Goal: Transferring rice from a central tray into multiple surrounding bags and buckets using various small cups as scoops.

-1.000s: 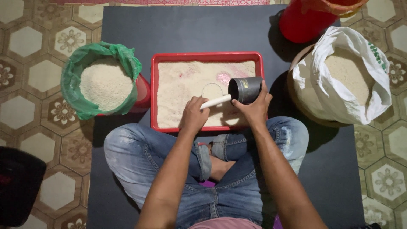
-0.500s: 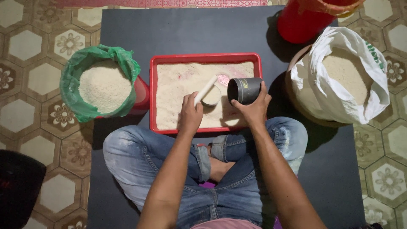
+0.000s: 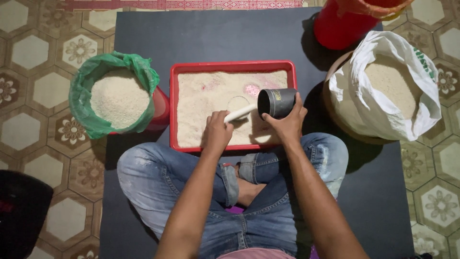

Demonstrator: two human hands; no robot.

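Two hands work over the red tray (image 3: 234, 65) of rice: left hand (image 3: 218, 134), grip closed around a white scoop (image 3: 239, 113); right hand (image 3: 287, 125) clasps a tilted dark tin cup (image 3: 278, 102) beside it.

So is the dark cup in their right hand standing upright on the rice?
No, the dark cup is tipped sideways in the right hand, its mouth facing the white scoop.
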